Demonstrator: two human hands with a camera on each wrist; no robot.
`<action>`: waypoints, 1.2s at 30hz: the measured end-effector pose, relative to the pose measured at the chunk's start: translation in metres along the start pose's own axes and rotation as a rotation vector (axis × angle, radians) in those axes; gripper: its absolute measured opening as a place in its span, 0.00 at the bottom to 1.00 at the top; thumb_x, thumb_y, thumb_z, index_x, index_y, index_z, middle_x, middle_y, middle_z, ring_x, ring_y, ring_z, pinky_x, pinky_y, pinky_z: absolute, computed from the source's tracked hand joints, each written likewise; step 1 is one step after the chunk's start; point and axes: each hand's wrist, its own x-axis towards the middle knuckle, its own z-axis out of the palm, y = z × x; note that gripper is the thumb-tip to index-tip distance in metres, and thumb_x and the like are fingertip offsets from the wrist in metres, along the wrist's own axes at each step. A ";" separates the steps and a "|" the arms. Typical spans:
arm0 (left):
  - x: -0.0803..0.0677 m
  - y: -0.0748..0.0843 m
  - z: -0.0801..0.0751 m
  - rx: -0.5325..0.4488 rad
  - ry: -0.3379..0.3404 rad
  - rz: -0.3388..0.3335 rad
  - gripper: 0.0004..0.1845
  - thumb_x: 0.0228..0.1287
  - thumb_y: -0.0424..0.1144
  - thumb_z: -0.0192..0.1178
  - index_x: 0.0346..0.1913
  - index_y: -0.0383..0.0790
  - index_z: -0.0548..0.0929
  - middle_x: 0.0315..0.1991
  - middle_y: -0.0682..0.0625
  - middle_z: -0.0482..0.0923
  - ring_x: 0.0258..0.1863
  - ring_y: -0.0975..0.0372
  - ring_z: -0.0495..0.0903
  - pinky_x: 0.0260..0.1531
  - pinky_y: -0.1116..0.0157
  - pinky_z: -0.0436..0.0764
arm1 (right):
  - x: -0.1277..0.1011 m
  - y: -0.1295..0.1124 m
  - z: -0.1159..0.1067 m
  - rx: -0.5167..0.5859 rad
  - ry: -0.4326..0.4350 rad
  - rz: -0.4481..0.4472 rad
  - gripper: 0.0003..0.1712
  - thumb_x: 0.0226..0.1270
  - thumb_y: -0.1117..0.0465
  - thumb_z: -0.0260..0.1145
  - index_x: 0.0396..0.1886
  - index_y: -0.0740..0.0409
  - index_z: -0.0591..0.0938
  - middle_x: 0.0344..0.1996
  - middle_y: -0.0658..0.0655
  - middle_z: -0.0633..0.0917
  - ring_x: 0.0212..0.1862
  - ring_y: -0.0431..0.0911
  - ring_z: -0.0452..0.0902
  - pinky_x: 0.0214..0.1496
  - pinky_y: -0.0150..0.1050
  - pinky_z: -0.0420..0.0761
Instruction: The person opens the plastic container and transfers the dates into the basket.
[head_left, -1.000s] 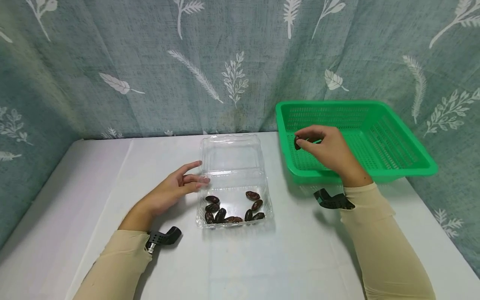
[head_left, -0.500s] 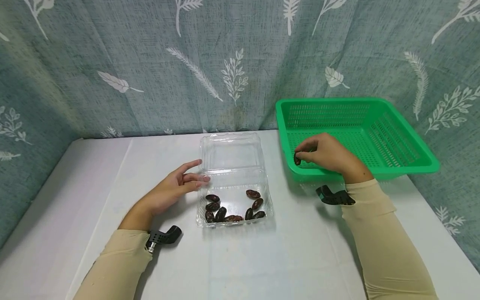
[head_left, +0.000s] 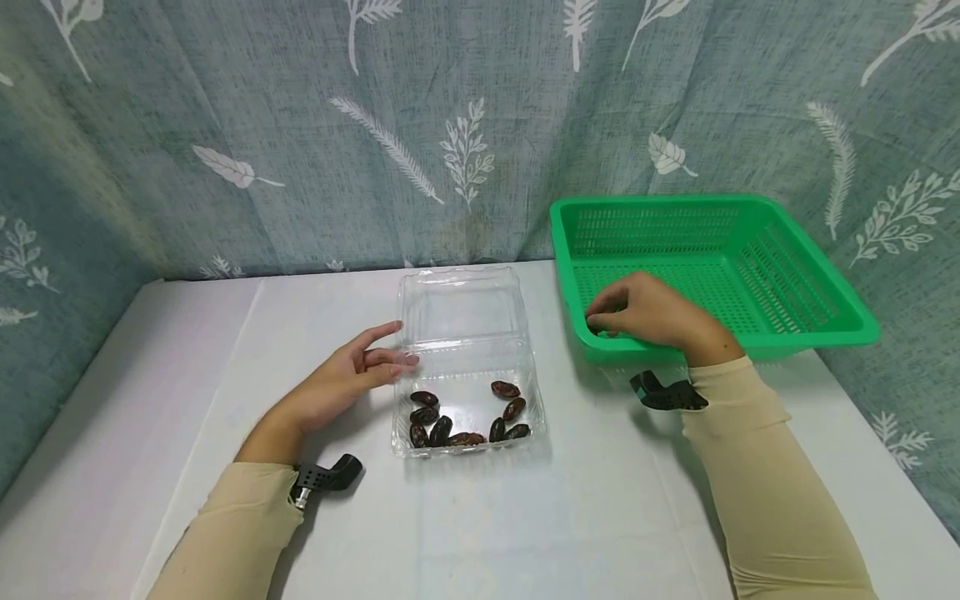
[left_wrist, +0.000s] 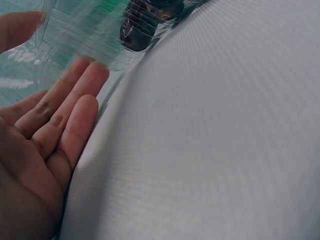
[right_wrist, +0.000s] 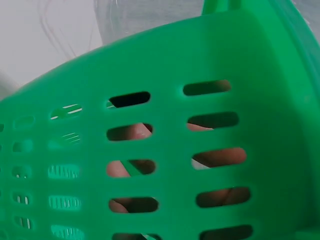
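My left hand (head_left: 402,345) lies on the white table, fingers straight, fingertips (left_wrist: 87,82) touching the left edge of an open clear clamshell box (head_left: 465,333). Several dark dates (head_left: 467,418) lie in its near tray and show through the wall (left_wrist: 145,30). My right hand (head_left: 602,323) reaches down into the near-left corner of the green slotted basket (head_left: 795,333). Its curled fingers are pinched together on a date that the rim almost hides. In the right wrist view only fingers (right_wrist: 217,157) show through the basket wall (right_wrist: 225,60).
The white table (head_left: 600,517) is backed by a teal leaf-print curtain (head_left: 300,167) on the far and left sides. The box's lid lies open towards the curtain. The basket stands at the right rear, close to the box.
My right hand has come down with the date from above the basket's left rim into its near-left corner. The left hand and the box have not moved.
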 end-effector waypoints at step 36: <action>0.000 0.001 0.000 0.007 0.002 -0.006 0.38 0.74 0.39 0.58 0.80 0.43 0.51 0.63 0.35 0.77 0.56 0.71 0.81 0.58 0.79 0.71 | -0.022 -0.056 0.019 0.113 0.365 -0.248 0.10 0.71 0.58 0.66 0.46 0.55 0.88 0.31 0.58 0.86 0.25 0.45 0.80 0.23 0.35 0.78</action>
